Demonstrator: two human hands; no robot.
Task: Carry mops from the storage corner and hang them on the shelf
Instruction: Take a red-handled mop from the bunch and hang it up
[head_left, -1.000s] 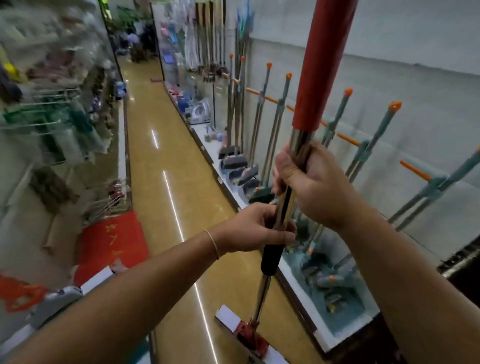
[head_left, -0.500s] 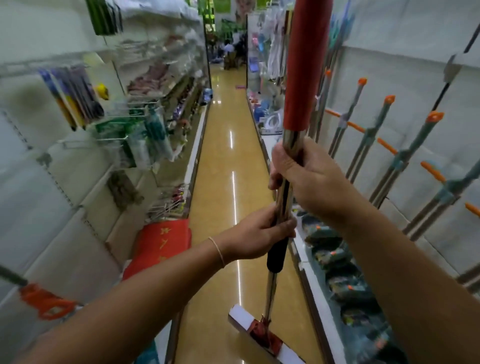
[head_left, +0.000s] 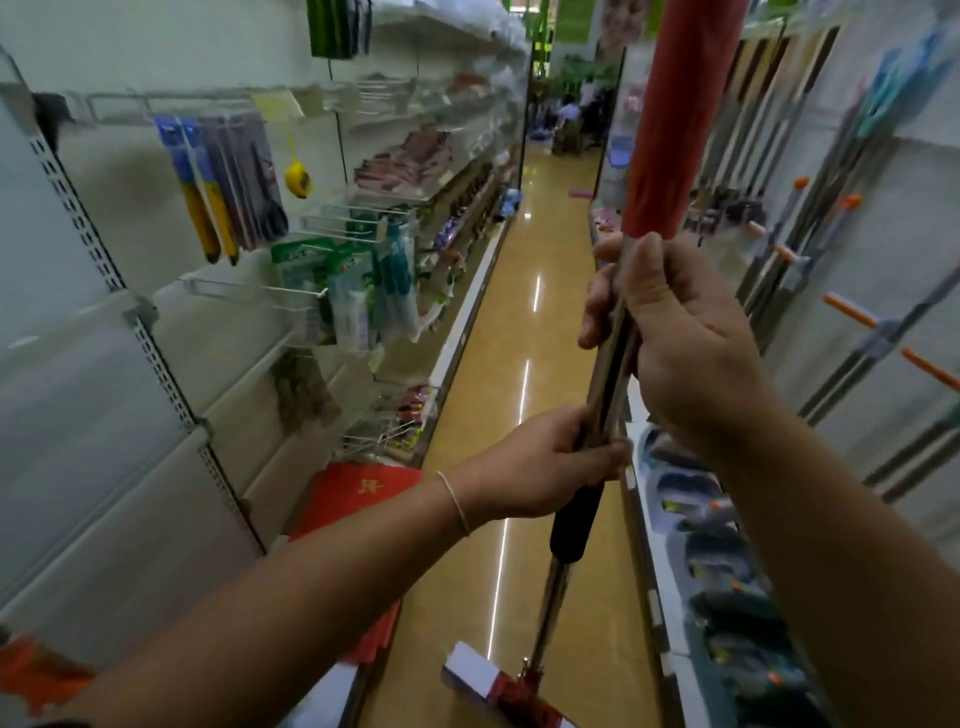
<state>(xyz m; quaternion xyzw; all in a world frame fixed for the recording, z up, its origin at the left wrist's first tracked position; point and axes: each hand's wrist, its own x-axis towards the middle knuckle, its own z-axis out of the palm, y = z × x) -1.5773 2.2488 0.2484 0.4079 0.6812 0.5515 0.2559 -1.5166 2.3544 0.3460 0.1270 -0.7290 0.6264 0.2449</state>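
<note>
I hold one mop (head_left: 670, 130) upright in the aisle, close in front of me. It has a red upper grip, a steel shaft, a black sleeve lower down and a flat red-and-white head near the floor at the bottom. My right hand (head_left: 670, 338) is wrapped around the steel shaft just under the red grip. My left hand (head_left: 540, 462) grips the shaft lower, just above the black sleeve. On the right, the shelf wall (head_left: 883, 249) carries several hanging mops with grey shafts and orange tips.
Left shelving (head_left: 130, 322) holds hooks with brushes and packaged goods; red mats lean at its base. The glossy tan aisle floor (head_left: 519, 322) runs ahead to people at the far end. Mop heads lie along the right shelf's low ledge (head_left: 727, 571).
My view has swung left, from the right-hand mop wall toward the aisle and left shelving. Both hands keep their grip on the mop shaft.
</note>
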